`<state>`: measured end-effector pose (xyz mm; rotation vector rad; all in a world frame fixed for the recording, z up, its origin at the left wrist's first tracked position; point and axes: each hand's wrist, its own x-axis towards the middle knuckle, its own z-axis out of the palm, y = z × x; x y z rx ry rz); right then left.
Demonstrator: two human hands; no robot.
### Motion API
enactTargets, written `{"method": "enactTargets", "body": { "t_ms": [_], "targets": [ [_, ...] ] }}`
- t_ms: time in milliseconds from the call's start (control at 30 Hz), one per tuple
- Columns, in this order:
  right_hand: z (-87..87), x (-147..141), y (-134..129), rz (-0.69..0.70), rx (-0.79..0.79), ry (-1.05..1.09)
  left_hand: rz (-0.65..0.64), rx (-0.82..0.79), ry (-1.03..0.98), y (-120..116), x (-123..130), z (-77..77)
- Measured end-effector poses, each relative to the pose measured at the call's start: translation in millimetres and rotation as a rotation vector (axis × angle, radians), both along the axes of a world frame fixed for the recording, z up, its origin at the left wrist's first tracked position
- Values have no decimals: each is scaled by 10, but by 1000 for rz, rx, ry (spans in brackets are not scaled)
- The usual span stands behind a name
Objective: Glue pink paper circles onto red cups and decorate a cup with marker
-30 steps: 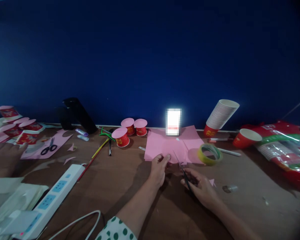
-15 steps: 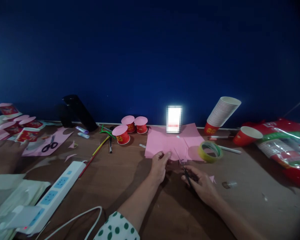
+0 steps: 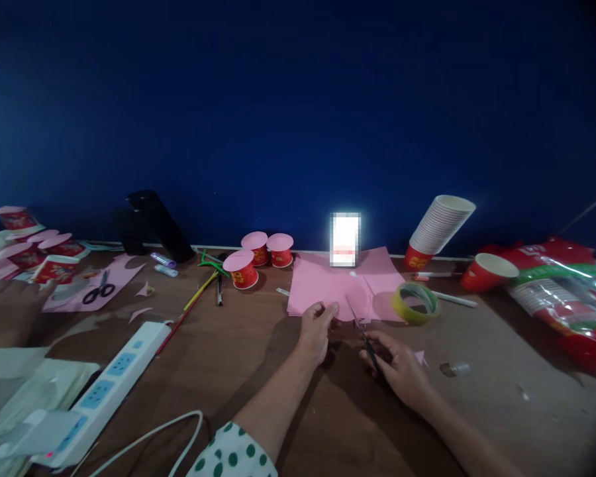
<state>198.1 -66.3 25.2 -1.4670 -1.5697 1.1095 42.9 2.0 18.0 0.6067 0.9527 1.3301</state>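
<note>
From my remote seat, through the head camera, I see the left hand (image 3: 316, 331) with its thumb and fingers pinching a round-edged pink paper piece (image 3: 351, 306) just above the table (image 3: 228, 358); its outline half melts into the pink sheets (image 3: 305, 275) lying behind it. The fingers of the right hand (image 3: 395, 363) are wrapped around dark-handled scissors (image 3: 370, 348), blades pointing up and away beside the piece's right side; whether they touch the paper I can't tell. A tape roll (image 3: 400, 309) rests at the sheets' right corner, and a bright, blurred-out screen (image 3: 345, 238) stands behind them. To the left I have three red cups (image 3: 243, 277), rims down and topped with pink discs. Over on the right, a tall cup stack (image 3: 440, 228) leans near a single red cup (image 3: 487, 275). At far left another person's hand (image 3: 10, 308) reaches in, blurred.
</note>
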Motion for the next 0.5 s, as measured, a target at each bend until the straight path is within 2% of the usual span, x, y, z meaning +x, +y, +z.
{"method": "enactTargets", "body": {
  "t_ms": [500],
  "targets": [
    [-72,21,0,21,-3,50,0,-5,14,2,6,-20]
  ]
}}
